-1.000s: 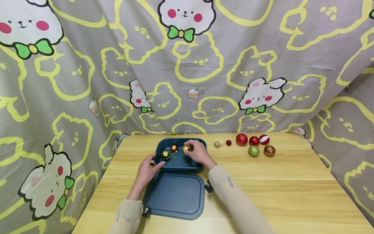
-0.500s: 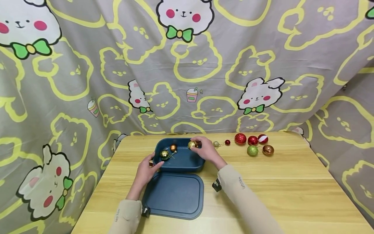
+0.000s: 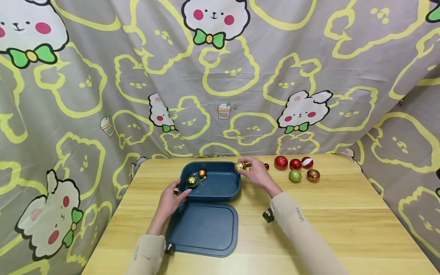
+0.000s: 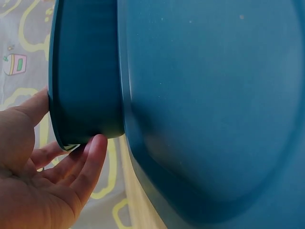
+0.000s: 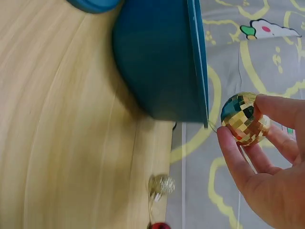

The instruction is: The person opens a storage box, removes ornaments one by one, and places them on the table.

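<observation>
My right hand (image 3: 256, 172) pinches a gold mirrored Christmas bauble (image 5: 245, 118) between thumb and fingers, beside the right end of a deep blue lunch box (image 3: 220, 183). In the right wrist view the bauble hangs just past the box rim, its thin string trailing toward the rim. My left hand (image 3: 170, 198) holds the box at its left front corner, the thumb on the front wall and the other fingers around the side. Inside the box, at the left, lie a dark gold mirrored bauble (image 3: 191, 181) and a small copper bauble (image 3: 202, 173).
The flat blue lid (image 3: 204, 229) lies in front of the box. To the right on the wooden table (image 3: 326, 221) sit red baubles (image 3: 280, 162), a green glitter one (image 3: 295, 175) and a brown one (image 3: 313, 175). A patterned curtain (image 3: 192, 76) hangs behind.
My right hand has lifted the gold bauble out of the box and carried it right, past the right rim. The left hand has stayed at the box's corner.
</observation>
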The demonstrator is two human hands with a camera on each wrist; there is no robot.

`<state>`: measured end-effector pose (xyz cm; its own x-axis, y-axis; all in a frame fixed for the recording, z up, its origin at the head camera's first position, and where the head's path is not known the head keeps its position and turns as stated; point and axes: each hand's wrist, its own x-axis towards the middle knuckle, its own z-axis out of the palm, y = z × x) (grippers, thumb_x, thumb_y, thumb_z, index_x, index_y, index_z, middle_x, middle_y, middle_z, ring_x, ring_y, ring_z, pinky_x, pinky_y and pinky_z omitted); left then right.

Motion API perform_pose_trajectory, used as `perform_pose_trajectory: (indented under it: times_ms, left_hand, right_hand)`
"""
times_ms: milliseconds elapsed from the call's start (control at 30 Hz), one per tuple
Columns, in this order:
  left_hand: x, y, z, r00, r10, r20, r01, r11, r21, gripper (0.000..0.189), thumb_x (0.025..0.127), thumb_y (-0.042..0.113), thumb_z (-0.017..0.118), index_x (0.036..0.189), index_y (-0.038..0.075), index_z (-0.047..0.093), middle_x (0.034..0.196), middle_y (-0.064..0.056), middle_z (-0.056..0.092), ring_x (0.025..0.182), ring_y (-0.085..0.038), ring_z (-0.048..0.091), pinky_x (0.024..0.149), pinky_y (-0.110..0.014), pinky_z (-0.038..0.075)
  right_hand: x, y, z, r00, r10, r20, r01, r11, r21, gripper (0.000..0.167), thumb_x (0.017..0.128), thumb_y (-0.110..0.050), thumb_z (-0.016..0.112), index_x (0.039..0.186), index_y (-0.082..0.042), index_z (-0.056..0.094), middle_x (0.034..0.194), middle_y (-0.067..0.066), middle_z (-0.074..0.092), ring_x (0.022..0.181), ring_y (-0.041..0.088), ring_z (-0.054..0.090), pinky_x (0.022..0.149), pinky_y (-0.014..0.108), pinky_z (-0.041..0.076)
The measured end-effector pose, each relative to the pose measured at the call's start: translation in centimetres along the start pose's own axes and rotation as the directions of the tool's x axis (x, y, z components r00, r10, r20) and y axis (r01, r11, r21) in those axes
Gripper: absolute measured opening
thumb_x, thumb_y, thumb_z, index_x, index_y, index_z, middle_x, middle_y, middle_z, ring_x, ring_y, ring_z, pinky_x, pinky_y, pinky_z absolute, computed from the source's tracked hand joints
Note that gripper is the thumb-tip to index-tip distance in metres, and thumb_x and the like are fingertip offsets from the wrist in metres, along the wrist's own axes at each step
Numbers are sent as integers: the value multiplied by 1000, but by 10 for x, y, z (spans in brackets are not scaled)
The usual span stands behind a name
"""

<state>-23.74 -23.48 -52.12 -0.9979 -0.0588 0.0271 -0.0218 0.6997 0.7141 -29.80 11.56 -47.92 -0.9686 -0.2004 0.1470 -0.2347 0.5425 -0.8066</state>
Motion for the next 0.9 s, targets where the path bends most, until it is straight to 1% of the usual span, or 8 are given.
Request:
perform_pose_trajectory:
  times_ms: [100, 200, 400, 567, 733, 833, 900]
  left_hand:
    - [0, 0, 0, 1000, -7, 0, 7, 1000, 0, 76, 98, 42, 71, 157, 3, 42, 151, -23, 53, 107, -31, 63, 87, -42, 62]
    - [0, -1, 0, 1000, -10, -1, 10, 1000, 2, 76, 98, 42, 71, 157, 4, 42, 151, -23, 53, 106, -31, 63, 86, -41, 62]
    - [-1, 0, 0, 1000, -5, 2, 5, 1000, 0, 76, 98, 43, 71, 157, 4, 42, 151, -23, 52, 108, -31, 62, 87, -42, 62]
    - [-1, 1, 0, 1000, -6, -1, 6, 1000, -4, 76, 98, 42, 71, 157, 3, 42, 151, -23, 53, 108, -32, 62, 87, -42, 62]
    - [-1, 1, 0, 1000, -6, 1, 6, 1000, -6, 76, 98, 42, 71, 157, 4, 42, 151, -23, 53, 107, -31, 62, 86, -41, 62]
    - [0, 0, 0, 1000, -5, 2, 5, 1000, -1, 77, 98, 43, 71, 158, 4, 41, 151, -23, 53, 107, -31, 62, 86, -41, 62]
    - [0, 0, 1, 1000, -7, 2, 7, 1000, 2, 77, 98, 44, 70, 158, 4, 41, 151, -23, 53, 107, -31, 62, 86, -41, 62]
  right_hand:
    - [-2, 6, -7, 1000, 12, -5, -12, 1000, -10, 42, 96, -17, 75, 136, -6, 66, 137, 17, 64, 122, 40, 64, 101, 53, 54]
    - [-3, 12, -14, 1000, 5, -14, -5, 1000, -23, 41, 96, -16, 75, 134, -5, 67, 136, 18, 65, 121, 41, 64, 102, 54, 54]
    - [-5, 23, -31, 1000, 14, -26, -15, 999, -38, 43, 95, -16, 76, 135, -5, 66, 136, 19, 66, 121, 43, 64, 102, 55, 53]
    - [-9, 38, -43, 999, 32, -41, -35, 997, -66, 44, 96, -16, 75, 137, -4, 64, 137, 20, 65, 120, 41, 64, 103, 56, 51]
    - [-15, 53, -54, 997, 45, -67, -51, 995, -86, 44, 96, -14, 75, 136, -2, 64, 134, 22, 65, 119, 42, 63, 103, 58, 51]
    - [-18, 62, -59, 995, 63, -75, -70, 993, -100, 45, 95, -16, 75, 137, -2, 64, 136, 23, 64, 123, 44, 60, 106, 59, 49]
    - [-20, 68, -63, 994, 84, -74, -92, 990, -107, 46, 96, -17, 74, 138, -3, 63, 140, 23, 61, 129, 46, 56, 111, 62, 43]
